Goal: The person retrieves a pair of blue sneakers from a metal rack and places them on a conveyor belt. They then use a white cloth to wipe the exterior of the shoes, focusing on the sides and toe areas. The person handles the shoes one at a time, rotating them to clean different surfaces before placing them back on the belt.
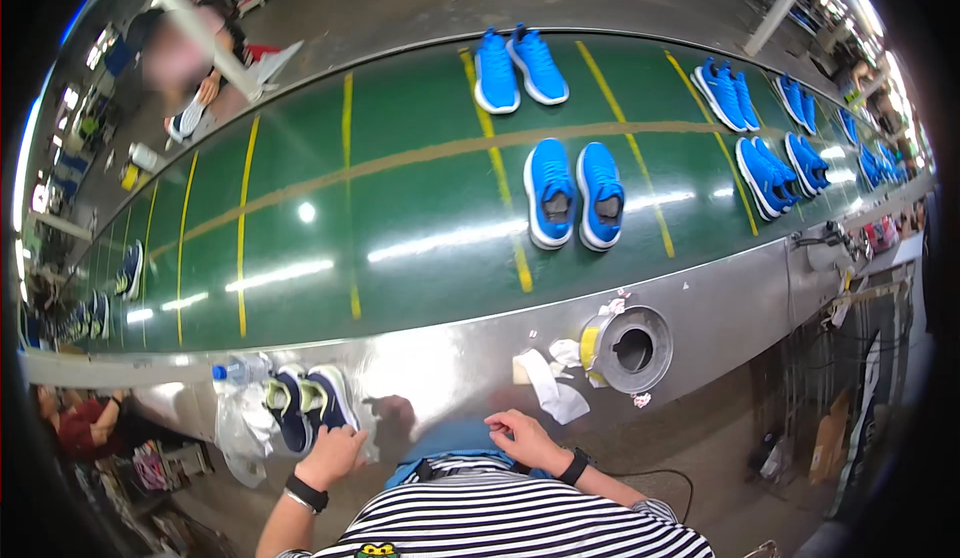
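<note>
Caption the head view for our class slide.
Left hand by navy sneakers, right hand apart; blue sneakers on green conveyor belt.

Shoes point(291, 428) on ledge point(450, 358) beside bottle point(245, 369)

Worn on my head, a fisheye camera looks down at my left hand point(338, 452) and right hand point(527, 441), close below, and across the green conveyor point(420, 188).

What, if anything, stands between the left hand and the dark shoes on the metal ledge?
Nothing visible: the left hand is at the near end of the dark shoes, contact unclear. The plastic bag and blue-capped bottle show to their left.
</note>
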Tool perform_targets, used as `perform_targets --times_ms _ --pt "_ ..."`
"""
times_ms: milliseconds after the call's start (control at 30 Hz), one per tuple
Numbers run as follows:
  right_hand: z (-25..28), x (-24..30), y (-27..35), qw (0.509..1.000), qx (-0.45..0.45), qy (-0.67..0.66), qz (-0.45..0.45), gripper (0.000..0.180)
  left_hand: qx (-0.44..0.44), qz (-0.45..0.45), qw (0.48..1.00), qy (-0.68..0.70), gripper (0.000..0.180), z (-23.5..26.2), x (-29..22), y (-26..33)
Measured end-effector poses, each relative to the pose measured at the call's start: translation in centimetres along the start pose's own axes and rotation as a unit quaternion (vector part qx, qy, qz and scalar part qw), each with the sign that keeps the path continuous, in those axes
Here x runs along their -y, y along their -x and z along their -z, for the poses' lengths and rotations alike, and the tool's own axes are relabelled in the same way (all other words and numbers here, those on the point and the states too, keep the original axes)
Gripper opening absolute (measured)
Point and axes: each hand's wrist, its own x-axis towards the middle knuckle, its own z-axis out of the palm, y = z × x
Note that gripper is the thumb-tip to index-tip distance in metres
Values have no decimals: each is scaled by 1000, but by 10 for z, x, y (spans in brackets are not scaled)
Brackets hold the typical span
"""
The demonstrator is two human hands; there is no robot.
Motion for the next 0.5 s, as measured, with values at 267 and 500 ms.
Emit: perform_targets --times_ms 267,500 --pt "-68 30 -40 988 89 109 69 24 -274 20 935 227 34 -40 24 46" --pt "-171 71 -89 981 89 135 108 38 -467 177 799 335 39 -78 99 88"
